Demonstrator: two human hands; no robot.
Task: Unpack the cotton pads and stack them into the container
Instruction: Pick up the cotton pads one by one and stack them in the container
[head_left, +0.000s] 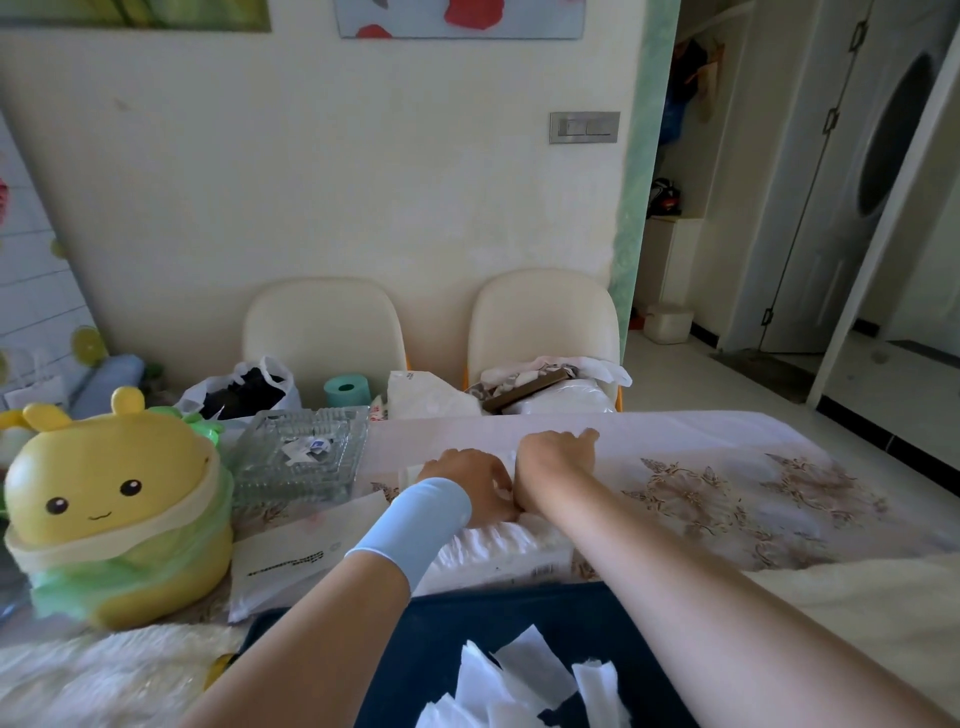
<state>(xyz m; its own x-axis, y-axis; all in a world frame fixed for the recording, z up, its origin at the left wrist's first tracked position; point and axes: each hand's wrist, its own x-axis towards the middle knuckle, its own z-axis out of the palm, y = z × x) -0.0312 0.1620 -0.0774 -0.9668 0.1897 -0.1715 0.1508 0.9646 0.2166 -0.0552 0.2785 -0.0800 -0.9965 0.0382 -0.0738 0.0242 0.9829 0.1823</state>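
Head view of a table covered by a flower-patterned tablecloth. The left hand, with a light-blue wristband on the wrist, and the right hand lie side by side, nearly touching, backs upward, at mid-table. The left fingers curve down out of sight and a little white shows at the thumb side; whether this hand grips anything cannot be told. One right finger points forward along the cloth while the others are hidden, so its state cannot be told either. The pack of cotton pads, a ridged white row in clear wrap, lies at the near table edge, just below both hands and between the forearms. A pale translucent object shows partly beside the left hand; what it is cannot be told. To the left stand a white mailer bag, a glass ashtray and a yellow cartoon bin lined in green. Torn white paper pieces lie on dark blue fabric in the foreground. Two cream chairs stand at the far side
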